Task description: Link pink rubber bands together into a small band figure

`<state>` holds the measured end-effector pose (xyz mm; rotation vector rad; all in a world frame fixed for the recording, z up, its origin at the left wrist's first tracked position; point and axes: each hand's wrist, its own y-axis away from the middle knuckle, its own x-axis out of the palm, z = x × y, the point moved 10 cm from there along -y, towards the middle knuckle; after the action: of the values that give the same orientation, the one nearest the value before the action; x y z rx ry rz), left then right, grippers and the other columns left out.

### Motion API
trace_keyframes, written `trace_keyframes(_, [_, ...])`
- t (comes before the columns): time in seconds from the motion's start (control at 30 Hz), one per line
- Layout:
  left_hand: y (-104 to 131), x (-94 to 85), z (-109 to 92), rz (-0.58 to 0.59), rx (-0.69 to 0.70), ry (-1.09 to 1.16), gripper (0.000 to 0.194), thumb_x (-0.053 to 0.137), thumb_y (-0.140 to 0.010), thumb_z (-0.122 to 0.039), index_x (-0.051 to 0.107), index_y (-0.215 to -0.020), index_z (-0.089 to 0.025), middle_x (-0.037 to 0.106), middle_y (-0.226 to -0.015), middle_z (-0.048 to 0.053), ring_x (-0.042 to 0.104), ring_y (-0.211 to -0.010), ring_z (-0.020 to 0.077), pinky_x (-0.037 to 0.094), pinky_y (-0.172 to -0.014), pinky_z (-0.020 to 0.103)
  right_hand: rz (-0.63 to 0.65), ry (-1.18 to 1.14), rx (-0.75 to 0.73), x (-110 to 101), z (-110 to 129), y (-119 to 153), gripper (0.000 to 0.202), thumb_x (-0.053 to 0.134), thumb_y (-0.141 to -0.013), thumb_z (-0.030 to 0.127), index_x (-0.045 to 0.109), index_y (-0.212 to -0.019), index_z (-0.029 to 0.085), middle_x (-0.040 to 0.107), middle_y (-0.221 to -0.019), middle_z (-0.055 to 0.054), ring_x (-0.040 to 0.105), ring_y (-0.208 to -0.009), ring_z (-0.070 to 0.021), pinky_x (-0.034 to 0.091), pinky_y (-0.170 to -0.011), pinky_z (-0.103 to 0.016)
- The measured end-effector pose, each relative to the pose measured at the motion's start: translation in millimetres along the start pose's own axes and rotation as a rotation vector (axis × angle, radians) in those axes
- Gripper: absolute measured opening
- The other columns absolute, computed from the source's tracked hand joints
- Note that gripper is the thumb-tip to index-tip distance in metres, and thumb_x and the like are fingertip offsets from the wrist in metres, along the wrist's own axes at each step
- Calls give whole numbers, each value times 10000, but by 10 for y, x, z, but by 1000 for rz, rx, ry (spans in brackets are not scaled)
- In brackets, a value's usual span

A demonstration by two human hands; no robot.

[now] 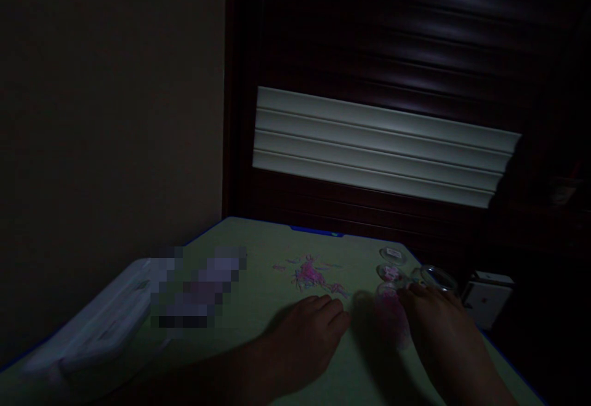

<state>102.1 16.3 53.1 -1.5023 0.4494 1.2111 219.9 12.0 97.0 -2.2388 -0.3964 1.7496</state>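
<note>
My left hand rests low over the table, just in front of a loose pile of small pink and pale strips. Its fingers are curled in, and whatever they may hold is hidden. On the right, my right hand is bent over beside a clear container with pink contents. Its knuckles come right up to that container, but the fingertips are out of sight, so a grip on it cannot be made out. Behind this hand, a round clear container shows its rim.
Two small round clear cases, one with a white label and one with pink pieces, sit at the table's right edge. A white box stands beyond that edge. To the left lies a long white case beside a blurred-out item.
</note>
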Motion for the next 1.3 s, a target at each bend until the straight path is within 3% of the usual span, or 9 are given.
trace_keyframes(0.67, [9,47,63,-3,-34,-15,138,380,-849,-117,512,-829,-151,512,-796,34,485,-716,156,444,-688,308,10,-30,-34,-11,74,-28,339,442,-721,-19,668,-868,185,664,-885,-82,604,-861,-241,399,-795,-384])
trace_keyframes(1.17, [125,110,734,77,-333,-66,289,338,-785,-13,540,-953,-132,574,-932,81,559,-825,196,468,-727,346,-67,-59,-81,-5,67,-2,297,441,-717,14,655,-823,190,659,-843,-72,607,-785,-221,389,-729,-347])
trace_keyframes(1.3, [168,134,904,158,-428,-45,312,331,-776,-4,561,-940,-136,585,-907,75,565,-828,190,457,-743,327,-75,-51,-97,17,81,-9,311,431,-711,11,661,-827,187,661,-840,-76,609,-783,-218,381,-707,-334])
